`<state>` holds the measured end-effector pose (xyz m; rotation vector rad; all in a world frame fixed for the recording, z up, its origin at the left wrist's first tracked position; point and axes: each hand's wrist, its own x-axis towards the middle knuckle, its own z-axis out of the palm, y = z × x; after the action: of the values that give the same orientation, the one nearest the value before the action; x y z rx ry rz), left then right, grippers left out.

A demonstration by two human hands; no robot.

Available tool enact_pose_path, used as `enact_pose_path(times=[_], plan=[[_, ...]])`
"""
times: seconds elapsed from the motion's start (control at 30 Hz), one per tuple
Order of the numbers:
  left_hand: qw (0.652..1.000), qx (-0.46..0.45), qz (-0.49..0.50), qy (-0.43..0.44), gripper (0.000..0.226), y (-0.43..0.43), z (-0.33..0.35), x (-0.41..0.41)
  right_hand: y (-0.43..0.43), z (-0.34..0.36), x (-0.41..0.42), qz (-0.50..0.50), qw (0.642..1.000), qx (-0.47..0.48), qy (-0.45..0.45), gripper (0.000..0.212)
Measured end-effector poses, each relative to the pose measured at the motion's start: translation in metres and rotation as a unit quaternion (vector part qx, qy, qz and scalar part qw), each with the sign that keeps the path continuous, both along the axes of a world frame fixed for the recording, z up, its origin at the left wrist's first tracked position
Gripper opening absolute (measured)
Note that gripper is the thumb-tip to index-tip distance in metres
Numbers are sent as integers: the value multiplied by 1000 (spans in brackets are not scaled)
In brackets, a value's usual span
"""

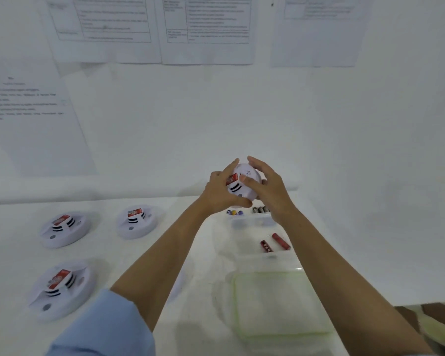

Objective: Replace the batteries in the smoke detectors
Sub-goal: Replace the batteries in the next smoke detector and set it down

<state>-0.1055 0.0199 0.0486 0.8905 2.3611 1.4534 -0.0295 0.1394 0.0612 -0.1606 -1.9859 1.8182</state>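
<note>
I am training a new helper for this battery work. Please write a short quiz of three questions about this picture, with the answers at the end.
1. How many smoke detectors with a red label lie on the table, left of the arms?
2. True or false: the left hand and the right hand together hold a fourth detector above the table.
3. Where do the two red batteries lie?
A) in a clear container on the right
B) on top of a detector
C) in the left hand

Key: 1) three; 2) true; 3) A.
</note>
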Motion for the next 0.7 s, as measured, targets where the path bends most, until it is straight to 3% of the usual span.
enact_pose_path(times=[0.1,0.23,0.3,0.43,0.53,0.7], plan=[[993,93,-20,-65,94,14,-6,10,32,-3,11,58,993,-99,-15,35],[975,168,-41,-141,104,26,-17,29,59,-19,18,137,980,-76,-120,32],[965,200,-57,-158,101,31,-22,33,63,-26,20,190,965,-111,-146,36],[968,207,-63,-123,106,32,-32,34,63,-32,16,245,939,-205,-128,46],[980,168,-69,-83,109,26,-34,34,62,-32,14,238,945,-195,-111,42],[989,146,-33,-16,108,19,-38,35,62,-36,15,143,979,-121,-86,40]])
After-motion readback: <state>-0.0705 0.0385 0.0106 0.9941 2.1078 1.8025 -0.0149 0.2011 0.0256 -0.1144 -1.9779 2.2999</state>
